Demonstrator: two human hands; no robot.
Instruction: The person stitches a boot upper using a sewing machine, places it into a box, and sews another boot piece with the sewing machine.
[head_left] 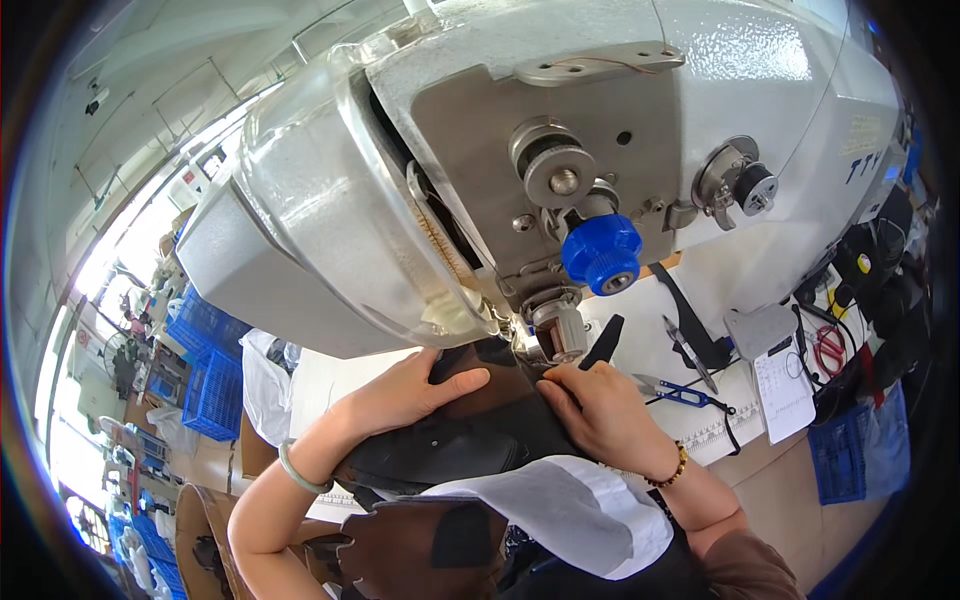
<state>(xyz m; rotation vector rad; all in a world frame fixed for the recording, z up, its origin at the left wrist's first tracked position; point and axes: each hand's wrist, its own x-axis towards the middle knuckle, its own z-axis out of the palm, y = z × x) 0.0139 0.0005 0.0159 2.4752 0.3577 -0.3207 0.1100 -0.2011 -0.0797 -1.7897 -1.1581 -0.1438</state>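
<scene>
A dark brown and black leather-like workpiece (450,440) lies under the head of a sewing machine (330,200). My left hand (405,395) rests on it, thumb spread and fingers reaching toward the needle area, with the fingertips partly hidden by the machine. At the workpiece's right edge, my right hand (605,415) is closed with bent fingers, pinching that edge near the presser area. A black flat strip (605,340) shows just beyond its knuckles. White lining cloth (570,510) and a brown piece (410,550) hang toward my lap. The needle itself is hidden.
Blue-handled thread snips (685,395), a silver pen-like tool (690,352) and a ruler scale (715,432) are right of my hand. Beyond lie a paper pad (785,395) and red-handled scissors (829,350). Blue crates (212,395) stand left. A blue tension knob (602,255) juts overhead.
</scene>
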